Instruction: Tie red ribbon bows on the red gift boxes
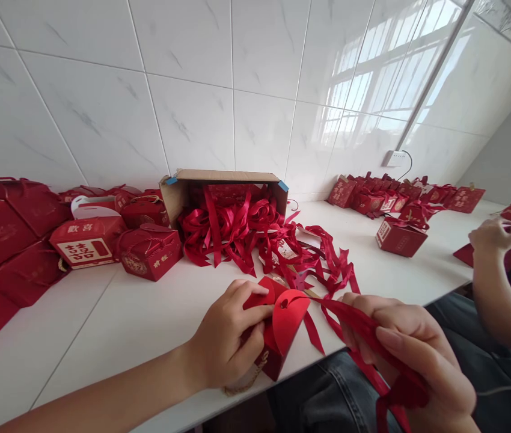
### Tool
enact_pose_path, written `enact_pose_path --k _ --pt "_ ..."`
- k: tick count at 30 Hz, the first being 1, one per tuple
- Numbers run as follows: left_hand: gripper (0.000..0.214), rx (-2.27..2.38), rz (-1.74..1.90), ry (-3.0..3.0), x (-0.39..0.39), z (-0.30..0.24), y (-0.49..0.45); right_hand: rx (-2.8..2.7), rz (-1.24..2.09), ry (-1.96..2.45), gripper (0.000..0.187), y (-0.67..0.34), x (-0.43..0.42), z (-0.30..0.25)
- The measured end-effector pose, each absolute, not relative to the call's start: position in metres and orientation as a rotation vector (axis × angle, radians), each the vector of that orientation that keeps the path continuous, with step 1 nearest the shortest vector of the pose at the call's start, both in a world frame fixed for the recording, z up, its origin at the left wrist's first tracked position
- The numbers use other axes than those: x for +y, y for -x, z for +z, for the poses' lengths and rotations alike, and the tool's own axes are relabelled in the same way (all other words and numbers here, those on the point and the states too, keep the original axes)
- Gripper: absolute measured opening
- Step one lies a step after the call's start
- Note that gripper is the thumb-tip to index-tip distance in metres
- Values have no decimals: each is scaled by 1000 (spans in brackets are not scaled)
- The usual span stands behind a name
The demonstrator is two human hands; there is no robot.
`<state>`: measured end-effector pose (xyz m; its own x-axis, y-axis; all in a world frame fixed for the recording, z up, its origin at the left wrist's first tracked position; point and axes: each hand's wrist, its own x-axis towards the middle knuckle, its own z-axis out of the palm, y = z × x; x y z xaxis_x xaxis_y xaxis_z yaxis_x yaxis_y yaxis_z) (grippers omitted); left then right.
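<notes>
so the little red box is at the near edge of the white table, roughly in the middle. left hand has it gripped around the top and side, fingers curled by the rounded flap. right hand is closed, pinching a red ribbon that runs over to that flap. looks threaded through to me, but can't swear to it. no bow on this one yet, so i'd call it about half done.

as for the rest, the box on the right has ribbon on top and looks finished, and there's a row of similar boxes behind it. plenty of loose material left though: a big heap of ribbons spilling out of a cardboard carton at the far middle. another person's hands are busy at the far right.

writing: the white-label box on the left says 歡喜 with a big double happiness 囍. the one right beside it has gold characters, maybe 前程. the stacked boxes at far left carry gold lettering too, and the nearest seems to end in 乐业. no brand i can make out.
</notes>
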<state>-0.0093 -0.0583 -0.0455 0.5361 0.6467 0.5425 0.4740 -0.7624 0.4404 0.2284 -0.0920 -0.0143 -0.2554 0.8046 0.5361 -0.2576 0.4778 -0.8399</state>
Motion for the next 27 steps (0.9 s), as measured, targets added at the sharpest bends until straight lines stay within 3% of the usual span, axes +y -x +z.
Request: enact_pose_path --k 8,15,22,27 --pt "31 942 1054 -2546 -58 -47 9 -1810 1138 700 41 -245 -94 -16" --pt "27 940 1068 -2541 -58 -45 9 -1711 993 905 15 -256 -102 -31" --pt "26 946 1050 -2543 -58 -45 9 -1898 1044 1072 38 -260 -94 -10" --pt "29 949 1041 -2539 -58 -45 9 -1746 1050 1124 40 -256 -90 -11"
